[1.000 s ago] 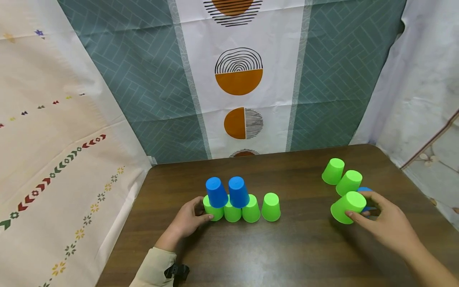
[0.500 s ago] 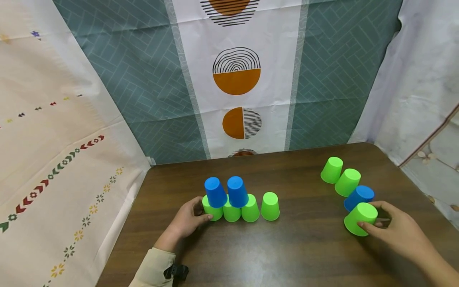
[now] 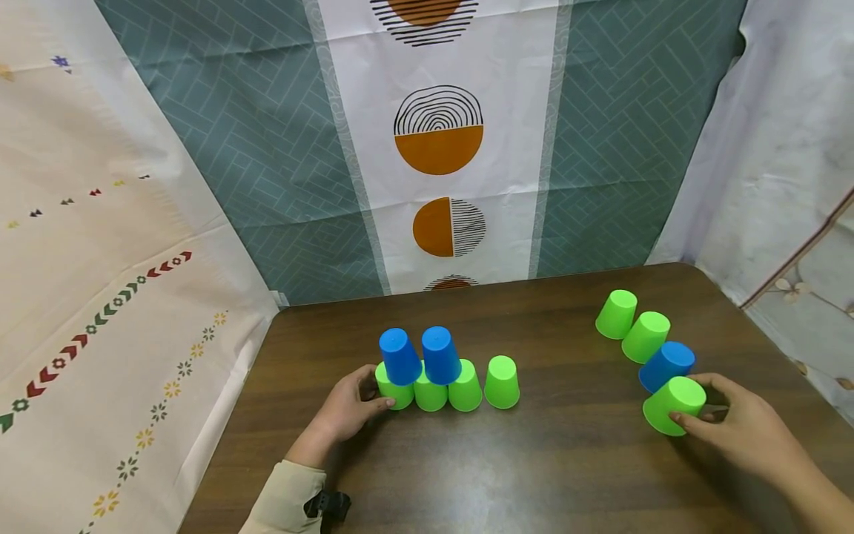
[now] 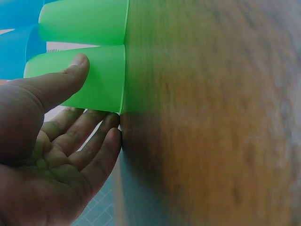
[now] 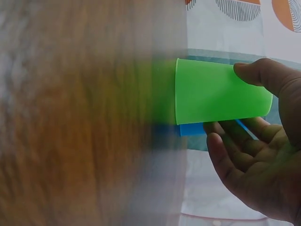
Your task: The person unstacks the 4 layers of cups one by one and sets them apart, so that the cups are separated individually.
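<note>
In the left wrist view, your left hand (image 4: 54, 165) holds a green cup (image 4: 103, 77), your thumb (image 4: 66, 82) over one side and your fingers (image 4: 101, 160) by the opposite side. Its rim meets the wooden tabletop (image 4: 216, 117). A second green cup (image 4: 84, 21) stands right beside it. Two blue cups (image 4: 14, 54) show partly at upper left, teal patterned cloth (image 4: 101, 202) at the bottom.

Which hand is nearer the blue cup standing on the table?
Right. The right hand grips a green cup just in front of the blue cup; the left hand is far to its left, holding the leftmost cup.
</note>
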{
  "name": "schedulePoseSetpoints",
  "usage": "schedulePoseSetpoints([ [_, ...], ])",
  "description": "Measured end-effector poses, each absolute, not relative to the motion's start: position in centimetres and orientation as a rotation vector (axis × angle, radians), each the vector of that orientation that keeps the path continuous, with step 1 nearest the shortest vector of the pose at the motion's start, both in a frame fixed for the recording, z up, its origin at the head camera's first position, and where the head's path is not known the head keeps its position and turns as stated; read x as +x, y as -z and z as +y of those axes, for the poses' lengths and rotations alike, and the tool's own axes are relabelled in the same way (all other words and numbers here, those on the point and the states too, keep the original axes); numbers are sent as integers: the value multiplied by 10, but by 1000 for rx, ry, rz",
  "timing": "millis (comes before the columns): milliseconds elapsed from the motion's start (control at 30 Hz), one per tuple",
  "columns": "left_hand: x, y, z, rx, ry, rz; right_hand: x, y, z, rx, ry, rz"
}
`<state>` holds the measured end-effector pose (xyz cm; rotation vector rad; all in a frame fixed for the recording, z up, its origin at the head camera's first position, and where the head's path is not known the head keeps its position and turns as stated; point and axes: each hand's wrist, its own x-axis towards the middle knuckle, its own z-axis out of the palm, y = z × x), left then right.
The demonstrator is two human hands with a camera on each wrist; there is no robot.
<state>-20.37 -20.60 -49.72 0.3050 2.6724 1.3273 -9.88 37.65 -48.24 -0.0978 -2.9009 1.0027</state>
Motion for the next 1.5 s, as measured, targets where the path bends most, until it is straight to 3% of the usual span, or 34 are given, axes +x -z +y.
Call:
schedulePoseSetpoints([
  [1500,-202,496,-206,302,-1312,2693,-95,489,378,-104,-1013,-2859],
])
